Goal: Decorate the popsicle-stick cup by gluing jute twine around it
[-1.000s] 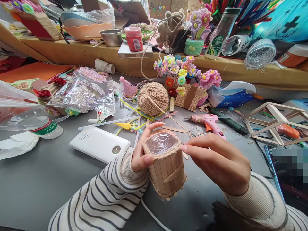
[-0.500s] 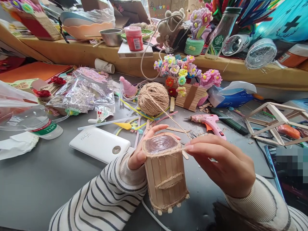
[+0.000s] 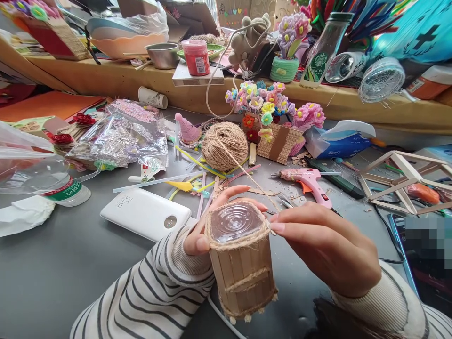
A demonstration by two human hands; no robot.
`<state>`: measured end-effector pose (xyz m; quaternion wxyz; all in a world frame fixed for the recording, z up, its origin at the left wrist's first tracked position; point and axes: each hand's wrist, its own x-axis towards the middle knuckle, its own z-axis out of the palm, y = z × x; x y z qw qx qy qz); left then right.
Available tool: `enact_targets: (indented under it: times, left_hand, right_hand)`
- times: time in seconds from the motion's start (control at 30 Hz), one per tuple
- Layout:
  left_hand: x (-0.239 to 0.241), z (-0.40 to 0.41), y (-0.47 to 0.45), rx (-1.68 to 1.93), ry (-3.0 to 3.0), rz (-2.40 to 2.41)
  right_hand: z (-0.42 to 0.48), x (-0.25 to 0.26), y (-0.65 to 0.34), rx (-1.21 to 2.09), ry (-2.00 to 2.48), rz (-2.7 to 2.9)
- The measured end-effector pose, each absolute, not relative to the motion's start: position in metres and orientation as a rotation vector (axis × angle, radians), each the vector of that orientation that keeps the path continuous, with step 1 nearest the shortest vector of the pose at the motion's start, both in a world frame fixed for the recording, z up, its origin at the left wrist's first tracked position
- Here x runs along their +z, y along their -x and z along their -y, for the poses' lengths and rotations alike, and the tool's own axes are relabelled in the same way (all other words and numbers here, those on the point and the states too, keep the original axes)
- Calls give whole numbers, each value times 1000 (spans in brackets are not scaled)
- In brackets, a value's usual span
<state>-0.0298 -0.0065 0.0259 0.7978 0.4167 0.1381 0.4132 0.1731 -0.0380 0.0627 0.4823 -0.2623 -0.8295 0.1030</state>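
Observation:
A small clear container [image 3: 244, 275] clad in wooden craft sticks is in the grip of my left hand [image 3: 197, 239], thumb at its near left side and fingers behind it. Its ringed clear base tilts up toward me, with jute twine around that edge. Another twine strip crosses the front, and small pale beads show along the lower edge. My right hand [image 3: 326, 247] pinches the twine [image 3: 252, 180] close to the base's right corner. That strand runs back to a ball of twine [image 3: 225, 147] on the table.
Beyond my right hand lies a pink glue gun [image 3: 306, 181]. A white power bank [image 3: 145, 214] is left of the container. Bundled craft sticks [image 3: 267, 145], fuzzy flowers [image 3: 263, 101] and a stick frame [image 3: 406, 181] stand farther back. A shelf [image 3: 116, 77] runs behind.
The container's base has tipped further toward me, showing more of its top face. My right hand has shifted slightly down and right, staying at the base's corner.

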Motion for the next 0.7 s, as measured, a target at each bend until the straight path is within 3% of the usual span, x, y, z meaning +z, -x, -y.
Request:
enact_targets:
  times: [0.7]
  left_hand:
    - [17,11,23,1071,-914,-407]
  right_hand:
    - [27,63,-171,118,756,2022]
